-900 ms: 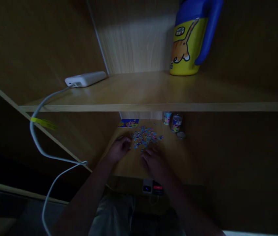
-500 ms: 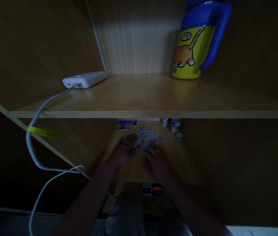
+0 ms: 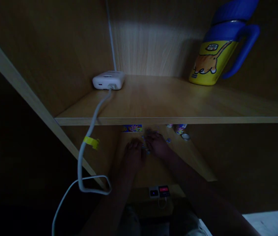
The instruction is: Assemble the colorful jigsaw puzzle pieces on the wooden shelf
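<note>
My left hand (image 3: 134, 153) is palm down on the lower board, at the left side of a pile of small jigsaw puzzle pieces (image 3: 147, 151). Its fingers point forward, dim in the low light. My right hand (image 3: 157, 145) lies over the pile with fingers stretched out and slightly blurred, covering most of the pieces. A few pieces show between the hands, and a small cluster (image 3: 168, 140) lies to the right. Behind the hands is a colourful picture card (image 3: 132, 128), partly cut off by the shelf above.
The upper shelf (image 3: 153, 120) overhangs the work area. On it stand a blue and yellow mug (image 3: 209, 62) and a white power adapter (image 3: 109, 80) with a hanging cable (image 3: 81, 160). A printed can (image 3: 180, 128) and round lid (image 3: 185, 136) sit at back right. Two small devices (image 3: 158, 191) lie below.
My right hand has moved forward over the puzzle pieces, hiding most of them. The left hand has drawn closer to it. The camera view has shifted, so the shelf objects appear farther right.
</note>
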